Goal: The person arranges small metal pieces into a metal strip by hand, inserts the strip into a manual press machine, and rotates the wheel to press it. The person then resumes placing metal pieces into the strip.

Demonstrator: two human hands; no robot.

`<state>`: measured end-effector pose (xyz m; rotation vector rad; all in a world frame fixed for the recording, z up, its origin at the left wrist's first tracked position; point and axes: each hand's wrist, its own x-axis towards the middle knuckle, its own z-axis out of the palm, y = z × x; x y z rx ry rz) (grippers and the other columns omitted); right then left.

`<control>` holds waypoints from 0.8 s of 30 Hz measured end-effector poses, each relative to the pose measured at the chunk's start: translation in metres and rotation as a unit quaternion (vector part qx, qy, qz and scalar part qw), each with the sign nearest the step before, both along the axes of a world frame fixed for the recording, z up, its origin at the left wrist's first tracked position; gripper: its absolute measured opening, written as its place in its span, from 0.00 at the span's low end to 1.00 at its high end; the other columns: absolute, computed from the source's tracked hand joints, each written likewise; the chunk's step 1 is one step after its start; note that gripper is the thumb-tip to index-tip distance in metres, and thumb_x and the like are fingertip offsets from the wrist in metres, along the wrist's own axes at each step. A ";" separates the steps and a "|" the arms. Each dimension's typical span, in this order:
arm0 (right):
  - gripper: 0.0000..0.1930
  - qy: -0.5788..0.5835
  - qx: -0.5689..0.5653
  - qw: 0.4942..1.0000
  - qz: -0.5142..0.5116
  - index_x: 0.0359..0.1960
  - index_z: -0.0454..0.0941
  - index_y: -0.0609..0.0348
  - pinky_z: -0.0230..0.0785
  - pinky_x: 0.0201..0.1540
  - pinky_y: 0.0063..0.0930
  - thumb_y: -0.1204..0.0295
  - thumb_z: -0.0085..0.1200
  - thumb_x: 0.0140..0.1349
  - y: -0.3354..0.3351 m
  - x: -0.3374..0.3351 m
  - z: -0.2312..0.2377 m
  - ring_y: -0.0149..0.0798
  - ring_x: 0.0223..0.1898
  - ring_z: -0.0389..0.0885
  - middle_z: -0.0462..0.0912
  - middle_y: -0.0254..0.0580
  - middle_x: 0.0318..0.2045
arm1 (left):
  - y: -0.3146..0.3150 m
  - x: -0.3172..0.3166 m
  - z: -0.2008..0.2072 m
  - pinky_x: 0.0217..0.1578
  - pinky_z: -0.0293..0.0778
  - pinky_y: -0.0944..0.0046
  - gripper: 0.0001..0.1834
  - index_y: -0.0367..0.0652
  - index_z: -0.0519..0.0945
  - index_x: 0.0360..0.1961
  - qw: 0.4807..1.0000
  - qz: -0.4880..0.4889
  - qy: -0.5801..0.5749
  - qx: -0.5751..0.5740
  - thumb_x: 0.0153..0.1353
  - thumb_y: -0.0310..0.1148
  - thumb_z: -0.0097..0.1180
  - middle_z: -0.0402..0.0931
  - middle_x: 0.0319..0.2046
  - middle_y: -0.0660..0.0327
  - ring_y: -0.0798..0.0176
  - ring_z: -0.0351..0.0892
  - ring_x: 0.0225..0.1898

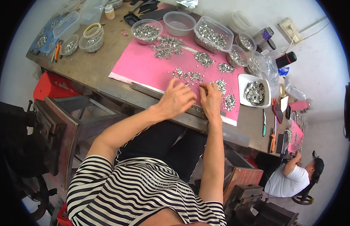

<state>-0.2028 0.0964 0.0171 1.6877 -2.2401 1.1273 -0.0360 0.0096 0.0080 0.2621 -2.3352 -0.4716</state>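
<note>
My left hand (177, 98) hovers over the near edge of the pink cloth (135, 64), its fingers bent and apart, with nothing visible in them. Just beyond it lies a loose scatter of small shiny metal pieces (188, 75). My right hand (211, 98) is closed, thumb and fingertips together beside another little heap of metal pieces (220, 86); whatever they pinch is too small or hidden. Beneath both hands a long narrow metal bar (145, 90) runs along the table's front edge. Small metal pieces (197, 108) sit in a row along it between my wrists.
Clear tubs of metal pieces (146, 32) line the back, with an empty tub (178, 23) among them. A white square bowl (254, 91) stands right of the cloth. Orange-handled pliers (272, 141) lie near the right edge. A co-worker (292, 175) sits at far right.
</note>
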 end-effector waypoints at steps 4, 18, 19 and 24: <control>0.04 0.032 0.061 0.998 -0.013 0.37 0.84 0.56 0.63 0.45 0.40 0.73 0.60 0.62 -0.006 0.002 0.006 0.46 0.38 0.79 0.79 0.42 0.30 | -0.040 0.004 0.003 0.62 0.57 0.37 0.05 0.49 0.86 0.36 0.997 0.061 -0.041 0.023 0.61 0.35 0.62 0.80 0.35 0.63 0.57 0.76 0.46; 0.04 -0.101 0.026 0.995 -0.009 0.35 0.81 0.67 0.71 0.37 0.36 0.77 0.59 0.63 0.057 0.029 0.016 0.46 0.31 0.81 0.81 0.49 0.31 | -0.052 -0.006 0.000 0.63 0.54 0.35 0.06 0.50 0.86 0.36 0.994 0.044 -0.094 0.026 0.59 0.36 0.65 0.79 0.36 0.64 0.56 0.75 0.47; 0.04 -0.101 0.029 0.994 -0.016 0.35 0.81 0.66 0.70 0.40 0.36 0.77 0.60 0.63 0.061 0.032 0.016 0.46 0.33 0.80 0.81 0.48 0.31 | -0.052 -0.007 -0.001 0.63 0.54 0.35 0.06 0.50 0.85 0.36 0.995 0.043 -0.089 0.027 0.59 0.37 0.65 0.79 0.36 0.64 0.55 0.75 0.47; 0.02 -0.053 0.004 0.999 -0.011 0.34 0.81 0.59 0.62 0.46 0.38 0.77 0.62 0.61 0.067 0.038 0.009 0.43 0.38 0.77 0.80 0.39 0.32 | -0.053 -0.007 0.003 0.63 0.54 0.34 0.06 0.50 0.85 0.36 0.992 0.041 -0.112 0.035 0.59 0.37 0.65 0.79 0.36 0.64 0.55 0.76 0.47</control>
